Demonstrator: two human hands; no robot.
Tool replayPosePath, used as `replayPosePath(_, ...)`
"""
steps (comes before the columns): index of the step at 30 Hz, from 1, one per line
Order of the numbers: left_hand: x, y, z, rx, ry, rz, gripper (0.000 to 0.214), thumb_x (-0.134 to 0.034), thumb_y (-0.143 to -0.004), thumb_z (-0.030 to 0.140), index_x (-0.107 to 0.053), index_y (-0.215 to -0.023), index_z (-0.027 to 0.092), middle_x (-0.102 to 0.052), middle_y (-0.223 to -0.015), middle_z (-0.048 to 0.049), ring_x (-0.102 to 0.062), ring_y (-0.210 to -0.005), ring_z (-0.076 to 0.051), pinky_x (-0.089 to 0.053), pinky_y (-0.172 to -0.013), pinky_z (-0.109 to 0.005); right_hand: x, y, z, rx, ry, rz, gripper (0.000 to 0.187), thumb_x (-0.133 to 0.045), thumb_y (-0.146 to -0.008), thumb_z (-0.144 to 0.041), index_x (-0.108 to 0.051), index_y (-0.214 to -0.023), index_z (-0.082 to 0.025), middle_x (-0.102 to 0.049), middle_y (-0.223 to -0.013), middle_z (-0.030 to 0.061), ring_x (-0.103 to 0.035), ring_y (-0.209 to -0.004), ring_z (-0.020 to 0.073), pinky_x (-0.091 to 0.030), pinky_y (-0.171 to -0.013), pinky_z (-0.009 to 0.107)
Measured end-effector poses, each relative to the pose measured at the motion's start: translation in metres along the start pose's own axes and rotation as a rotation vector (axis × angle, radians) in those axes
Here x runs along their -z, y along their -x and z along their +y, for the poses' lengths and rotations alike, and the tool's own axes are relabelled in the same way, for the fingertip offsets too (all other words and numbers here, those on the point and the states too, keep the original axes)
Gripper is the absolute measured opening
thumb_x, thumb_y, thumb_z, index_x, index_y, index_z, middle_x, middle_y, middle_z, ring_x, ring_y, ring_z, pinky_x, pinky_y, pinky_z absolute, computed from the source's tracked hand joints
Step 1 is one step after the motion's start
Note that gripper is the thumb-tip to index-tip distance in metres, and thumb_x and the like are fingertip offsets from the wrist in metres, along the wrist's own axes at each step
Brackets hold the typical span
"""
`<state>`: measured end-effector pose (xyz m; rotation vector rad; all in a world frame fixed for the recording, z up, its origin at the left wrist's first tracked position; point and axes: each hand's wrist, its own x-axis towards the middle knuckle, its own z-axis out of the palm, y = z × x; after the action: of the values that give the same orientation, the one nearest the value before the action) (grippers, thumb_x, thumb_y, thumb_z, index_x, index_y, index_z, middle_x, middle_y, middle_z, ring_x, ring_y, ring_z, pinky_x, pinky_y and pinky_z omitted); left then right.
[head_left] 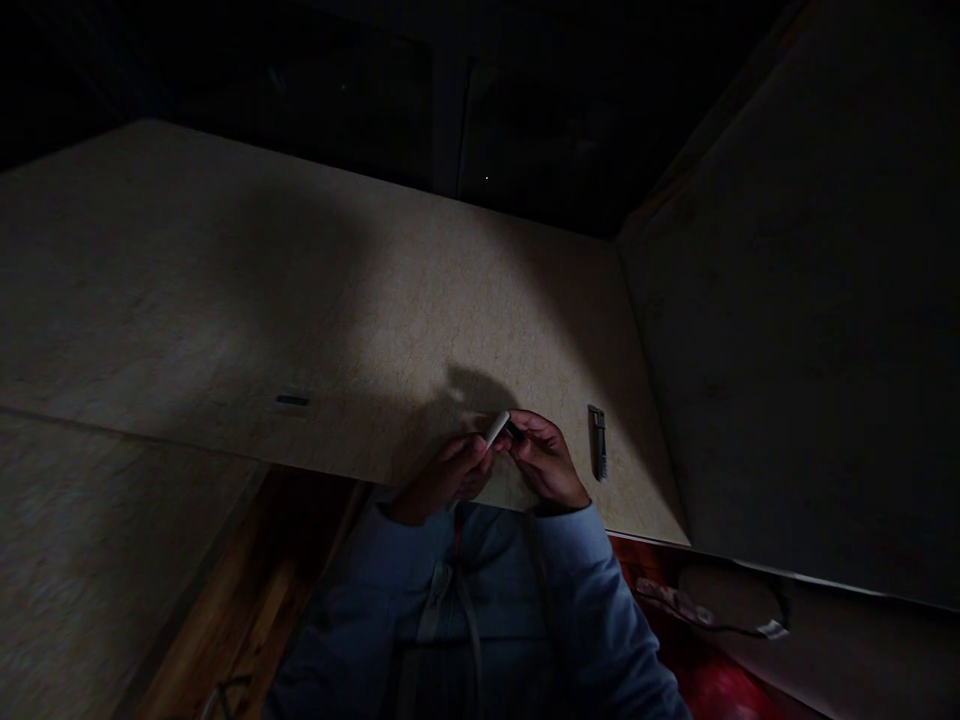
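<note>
Both hands meet close to my body, just above the table's near edge. My left hand (463, 467) is closed around a slim, pale stick-like piece (496, 429) that tilts up to the right. My right hand (546, 458) pinches a small black piece (514, 430) right beside the pale one's upper end. In this dim light I cannot tell whether the two pieces are joined. A slim dark tool with shiny parts (598, 442) lies on the table to the right of my right hand. Off to the left lies a short dark strip (292, 400).
The pale, mottled table (420, 260) stretches ahead, with a dark window (360, 100) behind it. A wall panel (787, 330) bounds it on the right. Below right are a cable (727, 628) and something red (712, 690). Wooden boards (247, 620) show at lower left.
</note>
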<state>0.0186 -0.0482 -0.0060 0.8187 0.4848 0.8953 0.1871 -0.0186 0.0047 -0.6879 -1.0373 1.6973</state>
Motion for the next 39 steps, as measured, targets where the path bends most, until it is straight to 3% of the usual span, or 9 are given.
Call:
replayPosePath(7, 0.0, 0.003, 0.001, 0.023, -0.031, -0.035, 0.059, -0.058, -0.086, 0.072, -0.046, -0.09, 0.015, -0.025, -0.056, 0.0084, -0.018, -0.043, -0.005, -0.016, -0.039, -0.018, 0.001, 0.001, 0.0, 0.017, 0.007, -0.052, 0.042, -0.088, -0.07, -0.04, -0.076, -0.108, -0.024, -0.073, -0.101, 0.0064, -0.066, -0.079, 0.0146, -0.054, -0.078, 0.029)
replayPosePath(11, 0.0, 0.003, 0.002, 0.07, -0.051, -0.012, 0.062, -0.058, -0.085, 0.075, -0.042, -0.08, 0.016, -0.025, -0.057, 0.0071, -0.02, -0.043, -0.004, -0.015, -0.039, -0.019, 0.001, 0.0, 0.001, 0.017, -0.001, -0.058, 0.041, -0.088, -0.071, -0.038, -0.076, -0.108, -0.025, -0.073, -0.098, 0.006, -0.065, -0.077, 0.0143, -0.054, -0.077, 0.029)
replayPosePath(15, -0.002, 0.005, 0.006, 0.107, -0.102, -0.018, 0.066, -0.058, -0.081, 0.079, -0.039, -0.072, 0.016, -0.026, -0.055, 0.006, -0.022, -0.043, -0.004, -0.015, -0.04, -0.021, 0.0, 0.0, 0.0, 0.029, -0.009, -0.07, 0.038, -0.086, -0.074, -0.036, -0.076, -0.109, -0.027, -0.073, -0.105, 0.0058, -0.069, -0.092, 0.0176, -0.055, -0.084, 0.032)
replayPosePath(21, -0.002, 0.004, 0.005, 0.049, -0.14, -0.021, 0.067, -0.057, -0.082, 0.078, -0.042, -0.069, 0.015, -0.029, -0.052, 0.005, -0.025, -0.042, -0.005, -0.017, -0.04, -0.02, 0.0, 0.0, 0.0, 0.022, 0.024, -0.045, 0.04, -0.088, -0.072, -0.038, -0.076, -0.109, -0.027, -0.073, -0.104, 0.0049, -0.069, -0.095, 0.0174, -0.055, -0.085, 0.03)
replayPosePath(24, -0.002, 0.0, 0.0, -0.046, 0.008, 0.049, 0.061, -0.061, -0.084, 0.072, -0.042, -0.071, 0.016, -0.023, -0.048, 0.0077, -0.019, -0.038, -0.004, -0.016, -0.036, -0.018, 0.0, -0.001, 0.001, 0.029, 0.04, -0.034, 0.041, -0.088, -0.071, -0.039, -0.076, -0.107, -0.026, -0.073, -0.103, 0.005, -0.068, -0.085, 0.0157, -0.055, -0.078, 0.028)
replayPosePath(27, -0.005, -0.004, -0.001, -0.096, 0.085, 0.19, 0.056, -0.072, -0.078, 0.065, -0.042, -0.078, 0.017, -0.023, -0.046, 0.0102, -0.016, -0.035, -0.004, -0.015, -0.034, -0.017, -0.001, -0.003, 0.004, 0.049, 0.113, -0.008, 0.04, -0.088, -0.071, -0.038, -0.076, -0.106, -0.024, -0.072, -0.103, 0.006, -0.067, -0.089, 0.0175, -0.055, -0.079, 0.029)
replayPosePath(31, -0.014, -0.008, 0.004, -0.011, 0.059, 0.384, 0.063, -0.083, -0.065, 0.063, -0.044, -0.084, 0.017, -0.026, -0.047, 0.0118, -0.017, -0.036, -0.003, -0.015, -0.034, -0.015, -0.005, -0.006, 0.011, 0.189, 0.336, 0.078, 0.035, -0.085, -0.073, -0.023, -0.074, -0.106, -0.025, -0.07, -0.095, 0.0018, -0.064, -0.087, 0.0132, -0.052, -0.082, 0.025)
replayPosePath(34, -0.02, -0.01, 0.009, 0.038, 0.072, 0.456, 0.065, -0.085, -0.059, 0.064, -0.047, -0.082, 0.016, -0.025, -0.046, 0.0118, -0.017, -0.036, -0.002, -0.014, -0.034, -0.016, -0.005, -0.007, 0.017, 0.331, 0.475, 0.13, 0.04, -0.082, -0.076, -0.014, -0.07, -0.112, -0.028, -0.065, -0.096, 0.0005, -0.061, -0.087, 0.0113, -0.05, -0.083, 0.024)
replayPosePath(39, -0.023, -0.012, 0.015, 0.082, 0.081, 0.511, 0.065, -0.088, -0.052, 0.063, -0.048, -0.073, 0.015, -0.024, -0.045, 0.0109, -0.017, -0.035, -0.002, -0.013, -0.034, -0.017, -0.003, -0.007, 0.015, 0.523, 0.785, 0.061, 0.047, -0.081, -0.076, -0.01, -0.066, -0.117, -0.026, -0.063, -0.096, 0.0011, -0.06, -0.089, 0.013, -0.049, -0.085, 0.026)
